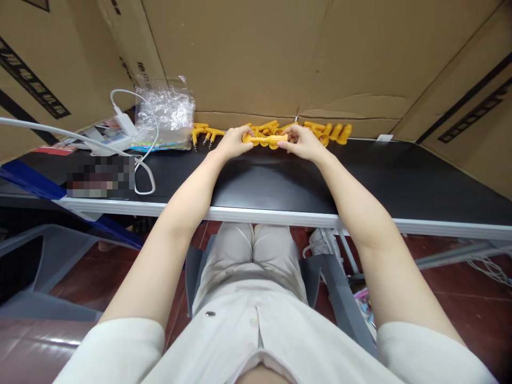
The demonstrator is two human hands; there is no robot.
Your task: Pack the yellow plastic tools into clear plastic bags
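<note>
My left hand (234, 142) pinches the left end of a yellow corkscrew (250, 140) just above the black tabletop. My right hand (303, 142) grips a yellow plastic sleeve (277, 138) in line with it. The two pieces meet or nearly meet between my hands; I cannot tell whether they are joined. Left of my left hand lie several yellow T-handled corkscrews (212, 132) with bare metal spirals. Behind my hands is a heap of yellow parts (267, 127), partly hidden. Several yellow sleeves (344, 134) lie to the right of my right hand.
Cardboard (248, 58) walls the back and sides of the black table (384, 181). On the left are a clear plastic bag (166, 114), a white cable (152, 178) with a charger (126, 122), and a blurred-out item (100, 177). A metal rim (280, 216) edges the front.
</note>
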